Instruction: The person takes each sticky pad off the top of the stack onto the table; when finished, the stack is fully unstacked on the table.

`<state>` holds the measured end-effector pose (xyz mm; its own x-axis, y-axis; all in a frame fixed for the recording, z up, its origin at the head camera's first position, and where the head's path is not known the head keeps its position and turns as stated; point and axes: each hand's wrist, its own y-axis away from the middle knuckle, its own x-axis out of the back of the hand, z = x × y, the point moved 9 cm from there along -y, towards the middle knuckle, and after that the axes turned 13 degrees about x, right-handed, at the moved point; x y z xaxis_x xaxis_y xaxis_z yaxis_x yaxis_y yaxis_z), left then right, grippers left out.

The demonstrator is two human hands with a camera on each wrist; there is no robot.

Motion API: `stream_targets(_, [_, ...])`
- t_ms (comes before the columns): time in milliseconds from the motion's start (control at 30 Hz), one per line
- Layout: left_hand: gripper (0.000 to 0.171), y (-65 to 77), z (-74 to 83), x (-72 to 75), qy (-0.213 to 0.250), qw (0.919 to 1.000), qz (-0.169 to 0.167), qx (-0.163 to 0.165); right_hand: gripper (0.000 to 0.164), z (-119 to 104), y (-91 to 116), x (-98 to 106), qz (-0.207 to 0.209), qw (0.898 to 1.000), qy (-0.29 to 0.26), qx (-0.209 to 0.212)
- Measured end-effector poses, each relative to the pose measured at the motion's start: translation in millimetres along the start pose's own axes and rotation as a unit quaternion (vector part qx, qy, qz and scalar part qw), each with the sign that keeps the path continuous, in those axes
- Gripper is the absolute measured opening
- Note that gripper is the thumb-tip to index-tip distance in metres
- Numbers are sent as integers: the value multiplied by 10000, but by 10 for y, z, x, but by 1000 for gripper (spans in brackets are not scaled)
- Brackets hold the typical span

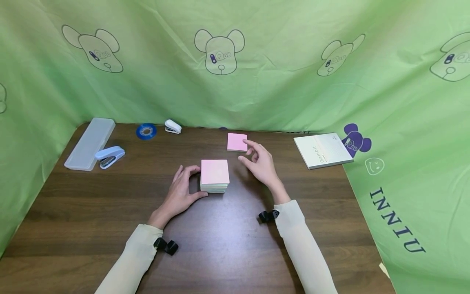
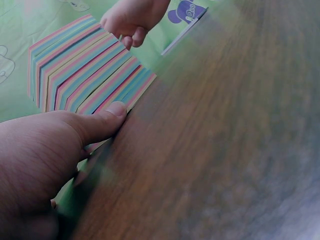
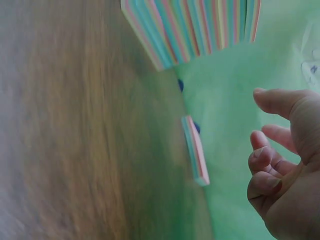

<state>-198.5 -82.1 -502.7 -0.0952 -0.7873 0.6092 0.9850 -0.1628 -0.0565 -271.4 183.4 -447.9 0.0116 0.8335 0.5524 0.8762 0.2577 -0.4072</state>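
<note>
A tall stack of sticky notes (image 1: 214, 172) stands mid-table, pink on top, with striped pastel layers along its sides. My left hand (image 1: 180, 193) holds the stack from its left side, the thumb at the near lower edge and a curled index finger at the far left. In the left wrist view, the thumb touches the bottom layers of the sticky notes (image 2: 90, 70). My right hand (image 1: 259, 164) is empty, fingers loosely bent, beside a thin pink sticky note pad (image 1: 236, 142) behind the stack. In the right wrist view, that pad (image 3: 195, 150) lies apart from the hand.
Along the table's left lie a translucent case (image 1: 90, 143) and a light-blue stapler (image 1: 110, 156). A blue tape roll (image 1: 146, 131) and a small white stapler (image 1: 173, 126) sit at the back edge. At the back right lies a white book (image 1: 323, 150). Green curtain surrounds the table.
</note>
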Motion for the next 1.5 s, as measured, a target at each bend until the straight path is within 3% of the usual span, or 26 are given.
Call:
stream_targets(400, [87, -6, -3, 5, 33, 9999, -80, 83, 48, -290, 142, -90, -149, 9960, -793, 375])
stream_targets(733, [87, 3, -1, 3, 13, 10000, -25, 25, 66, -453, 239, -342, -1124, 9824, -1355, 618])
stream_targets(1000, [85, 16, -4, -13, -24, 9999, -61, 93, 82, -506, 269, -430, -1528, 9786, -1213, 647])
stream_targets(1200, [84, 19, -20, -6, -35, 9999, -43, 87, 90, -504, 269, -475, -1593, 9770, -1201, 750])
stream_targets(1500, [85, 9, -3, 0, 6, 10000, -37, 28, 77, -512, 264, -464, -1588, 9765, -1287, 686])
